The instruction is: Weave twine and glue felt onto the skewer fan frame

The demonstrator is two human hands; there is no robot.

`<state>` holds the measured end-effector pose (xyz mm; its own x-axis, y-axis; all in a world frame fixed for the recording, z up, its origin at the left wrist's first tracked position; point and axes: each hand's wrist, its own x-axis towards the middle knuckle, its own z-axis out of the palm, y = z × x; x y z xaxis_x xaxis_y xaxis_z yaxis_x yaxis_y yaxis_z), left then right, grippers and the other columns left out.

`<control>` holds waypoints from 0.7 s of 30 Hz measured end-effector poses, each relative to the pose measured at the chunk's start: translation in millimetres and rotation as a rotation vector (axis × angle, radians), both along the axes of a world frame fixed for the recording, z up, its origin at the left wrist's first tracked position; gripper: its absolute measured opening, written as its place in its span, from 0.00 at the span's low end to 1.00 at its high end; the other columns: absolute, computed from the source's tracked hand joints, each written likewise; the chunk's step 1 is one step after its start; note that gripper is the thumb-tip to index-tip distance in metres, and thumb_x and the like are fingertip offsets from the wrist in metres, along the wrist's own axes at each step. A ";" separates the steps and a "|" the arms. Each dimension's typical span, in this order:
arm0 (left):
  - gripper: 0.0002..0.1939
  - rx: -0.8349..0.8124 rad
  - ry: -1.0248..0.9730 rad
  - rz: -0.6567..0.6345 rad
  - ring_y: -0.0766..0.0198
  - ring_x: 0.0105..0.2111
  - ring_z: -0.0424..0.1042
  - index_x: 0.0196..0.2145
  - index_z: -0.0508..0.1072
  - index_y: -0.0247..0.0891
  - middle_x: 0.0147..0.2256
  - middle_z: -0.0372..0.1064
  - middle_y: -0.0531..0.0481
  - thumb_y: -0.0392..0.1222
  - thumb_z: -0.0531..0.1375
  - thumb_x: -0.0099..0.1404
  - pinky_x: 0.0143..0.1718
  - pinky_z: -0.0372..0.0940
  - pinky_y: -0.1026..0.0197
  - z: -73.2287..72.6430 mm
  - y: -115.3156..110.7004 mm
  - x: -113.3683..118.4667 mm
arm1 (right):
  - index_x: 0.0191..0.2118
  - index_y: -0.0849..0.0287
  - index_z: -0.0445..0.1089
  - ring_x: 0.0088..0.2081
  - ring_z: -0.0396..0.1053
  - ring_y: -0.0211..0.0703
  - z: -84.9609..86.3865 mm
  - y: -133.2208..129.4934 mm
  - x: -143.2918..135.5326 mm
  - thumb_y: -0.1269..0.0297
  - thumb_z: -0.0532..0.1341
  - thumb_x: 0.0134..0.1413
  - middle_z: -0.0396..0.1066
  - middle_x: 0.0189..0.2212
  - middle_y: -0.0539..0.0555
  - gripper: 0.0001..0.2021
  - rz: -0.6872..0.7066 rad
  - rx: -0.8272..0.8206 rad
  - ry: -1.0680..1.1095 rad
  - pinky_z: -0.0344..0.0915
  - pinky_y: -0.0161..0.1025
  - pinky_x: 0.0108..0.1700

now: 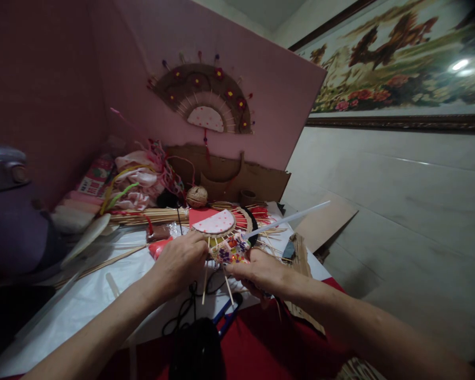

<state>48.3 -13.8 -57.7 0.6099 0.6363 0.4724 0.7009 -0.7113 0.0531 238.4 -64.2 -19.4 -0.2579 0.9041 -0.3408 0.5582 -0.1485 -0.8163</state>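
Between my hands is a craft fan with a pink-dotted half-circle, thin wooden sticks spreading from it, and a black and brown rim at its right. My left hand is closed at the fan's left edge, its fingers pressed against the sticks. My right hand pinches a strip of flower-patterned fabric that lies across the sticks. A translucent white stick slants up and right from behind that fabric. The fingers under the right hand are partly hidden.
A finished-looking fan hangs on the pink board. Behind my hands are a twine ball, bundled sticks and torn cardboard. A purple bottle stands left. A blue-handled tool and a dark object lie in front.
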 end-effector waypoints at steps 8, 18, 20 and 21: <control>0.11 -0.007 0.002 0.002 0.62 0.33 0.66 0.26 0.70 0.37 0.30 0.68 0.48 0.32 0.51 0.61 0.33 0.60 0.60 2.6 -1.1 0.0 | 0.14 0.59 0.58 0.09 0.54 0.31 1.5 -1.2 1.6 0.62 0.55 0.49 0.57 0.08 0.46 0.16 0.030 0.003 -0.019 0.54 0.28 0.09; 0.10 -0.018 -0.009 -0.001 0.61 0.34 0.66 0.27 0.71 0.36 0.31 0.68 0.48 0.32 0.51 0.61 0.33 0.60 0.60 2.8 -1.1 0.4 | 0.17 0.59 0.57 0.10 0.54 0.31 3.5 -3.7 3.0 0.63 0.56 0.50 0.55 0.09 0.45 0.14 0.031 -0.001 0.037 0.50 0.27 0.09; 0.10 -0.020 -0.005 -0.002 0.61 0.33 0.66 0.26 0.71 0.36 0.30 0.68 0.48 0.33 0.51 0.61 0.33 0.60 0.60 2.1 -1.0 0.4 | 0.18 0.59 0.57 0.10 0.53 0.31 3.5 -3.9 3.0 0.63 0.56 0.50 0.55 0.09 0.44 0.14 0.025 -0.008 0.040 0.50 0.28 0.09; 0.10 -0.020 -0.001 -0.004 0.61 0.33 0.66 0.26 0.71 0.36 0.30 0.68 0.48 0.33 0.51 0.61 0.32 0.60 0.60 1.9 -0.9 0.4 | 0.18 0.59 0.57 0.10 0.53 0.31 3.4 -3.9 3.0 0.63 0.55 0.50 0.55 0.09 0.44 0.13 0.021 -0.009 0.042 0.51 0.28 0.09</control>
